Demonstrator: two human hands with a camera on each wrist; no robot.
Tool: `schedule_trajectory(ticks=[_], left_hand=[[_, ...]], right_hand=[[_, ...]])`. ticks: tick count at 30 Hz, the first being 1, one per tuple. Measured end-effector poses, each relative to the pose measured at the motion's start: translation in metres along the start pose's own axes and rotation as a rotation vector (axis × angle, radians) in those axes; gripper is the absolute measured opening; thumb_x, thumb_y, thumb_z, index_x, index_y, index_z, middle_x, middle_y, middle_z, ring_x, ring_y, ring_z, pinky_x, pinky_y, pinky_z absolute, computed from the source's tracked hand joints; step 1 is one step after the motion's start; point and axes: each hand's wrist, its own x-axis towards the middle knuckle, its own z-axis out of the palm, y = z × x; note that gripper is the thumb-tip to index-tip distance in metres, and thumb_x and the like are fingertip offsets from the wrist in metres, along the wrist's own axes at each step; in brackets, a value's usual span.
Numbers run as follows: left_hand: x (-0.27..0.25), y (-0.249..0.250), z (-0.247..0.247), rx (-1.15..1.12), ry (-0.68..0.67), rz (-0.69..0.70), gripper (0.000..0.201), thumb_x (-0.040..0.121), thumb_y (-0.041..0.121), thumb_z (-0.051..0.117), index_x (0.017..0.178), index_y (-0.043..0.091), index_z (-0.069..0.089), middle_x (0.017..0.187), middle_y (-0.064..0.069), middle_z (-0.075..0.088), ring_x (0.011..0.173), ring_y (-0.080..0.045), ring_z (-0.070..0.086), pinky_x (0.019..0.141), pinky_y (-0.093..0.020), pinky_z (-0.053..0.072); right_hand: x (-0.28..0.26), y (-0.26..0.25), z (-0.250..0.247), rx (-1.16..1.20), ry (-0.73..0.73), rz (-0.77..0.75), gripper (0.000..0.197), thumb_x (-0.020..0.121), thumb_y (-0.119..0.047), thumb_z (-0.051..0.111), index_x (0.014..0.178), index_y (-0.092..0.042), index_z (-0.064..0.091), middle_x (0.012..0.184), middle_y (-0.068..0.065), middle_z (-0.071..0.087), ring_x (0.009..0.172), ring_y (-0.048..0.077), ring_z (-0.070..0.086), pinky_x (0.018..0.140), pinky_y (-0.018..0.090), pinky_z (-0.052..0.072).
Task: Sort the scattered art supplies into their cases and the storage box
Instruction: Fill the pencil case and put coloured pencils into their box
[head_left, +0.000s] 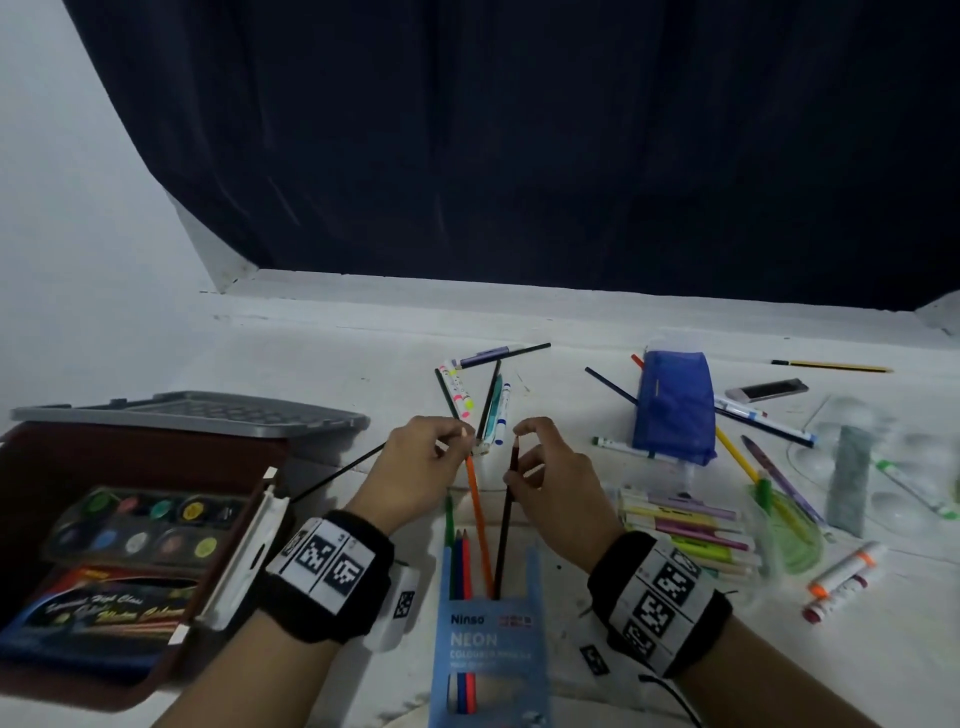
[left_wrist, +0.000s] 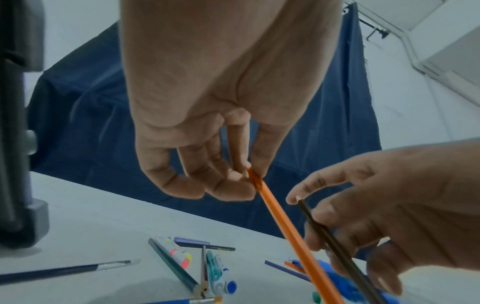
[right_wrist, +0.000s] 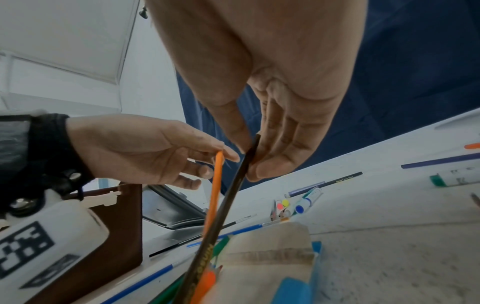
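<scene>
My left hand (head_left: 447, 441) pinches the top of an orange pencil (head_left: 480, 519) between thumb and fingertips. My right hand (head_left: 524, 457) pinches a dark brown pencil (head_left: 506, 519) near its top. Both pencils lean with their lower ends inside the open blue Ninso pencil box (head_left: 488, 639), which lies near me and holds a few other pencils. In the left wrist view the orange pencil (left_wrist: 288, 228) runs down from my left fingertips (left_wrist: 244, 174), with the brown pencil (left_wrist: 335, 246) beside it. In the right wrist view the brown pencil (right_wrist: 233, 197) passes under my thumb.
A brown storage box (head_left: 31, 467) with a paint palette (head_left: 150, 525) and grey lid (head_left: 197, 413) stands at left. Loose markers and pens (head_left: 478, 400) lie beyond my hands. A blue pouch (head_left: 675, 405), a marker pack (head_left: 685, 530), a clear palette (head_left: 883, 447) and more markers lie at right.
</scene>
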Motion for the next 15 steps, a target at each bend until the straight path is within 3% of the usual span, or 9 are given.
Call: schedule_trajectory(ticks=[4, 7, 10, 13, 15], left_hand=[[0.008, -0.001, 0.011, 0.156, -0.123, 0.014, 0.026, 0.102, 0.027, 0.052, 0.105, 0.011, 0.073, 0.101, -0.002, 0.067, 0.087, -0.014, 0.061, 0.07, -0.018, 0.039], [0.009, -0.01, 0.017, 0.256, -0.165, -0.009, 0.02, 0.097, 0.031, 0.061, 0.105, 0.016, 0.073, 0.09, 0.0, 0.061, 0.084, -0.017, 0.058, 0.068, -0.02, 0.036], [0.002, -0.016, 0.016, 0.314, -0.169, -0.013, 0.033, 0.088, 0.034, 0.073, 0.118, 0.021, 0.07, 0.102, 0.0, 0.066, 0.088, -0.014, 0.057, 0.079, -0.026, 0.047], [-0.01, -0.016, 0.018, 0.338, -0.197, -0.034, 0.029, 0.085, 0.034, 0.073, 0.112, 0.023, 0.072, 0.106, 0.0, 0.069, 0.098, -0.019, 0.063, 0.091, -0.04, 0.051], [-0.019, -0.015, 0.02, 0.426, -0.222, -0.037, 0.022, 0.086, 0.038, 0.069, 0.105, 0.027, 0.071, 0.103, 0.005, 0.069, 0.101, -0.018, 0.064, 0.093, -0.04, 0.048]], right_hand=[[-0.001, 0.004, 0.001, -0.021, -0.015, -0.019, 0.045, 0.093, -0.006, 0.061, 0.126, -0.028, 0.04, 0.084, 0.0, 0.063, 0.069, 0.01, 0.064, 0.058, 0.014, 0.051], [-0.001, 0.005, 0.002, -0.058, -0.016, -0.052, 0.034, 0.092, -0.004, 0.061, 0.118, -0.022, 0.048, 0.084, -0.001, 0.063, 0.07, 0.01, 0.064, 0.058, 0.014, 0.05], [-0.001, 0.008, 0.006, -0.092, -0.055, -0.065, 0.022, 0.089, -0.004, 0.065, 0.107, -0.015, 0.058, 0.088, -0.004, 0.061, 0.074, 0.01, 0.064, 0.06, 0.013, 0.049], [-0.002, 0.012, 0.009, -0.186, -0.166, -0.036, 0.027, 0.086, -0.01, 0.07, 0.112, -0.01, 0.063, 0.099, 0.001, 0.064, 0.085, 0.016, 0.065, 0.074, 0.023, 0.053], [-0.004, 0.012, 0.011, -0.288, -0.271, -0.035, 0.034, 0.085, -0.015, 0.071, 0.118, -0.009, 0.064, 0.108, 0.006, 0.066, 0.098, 0.02, 0.062, 0.085, 0.03, 0.05]])
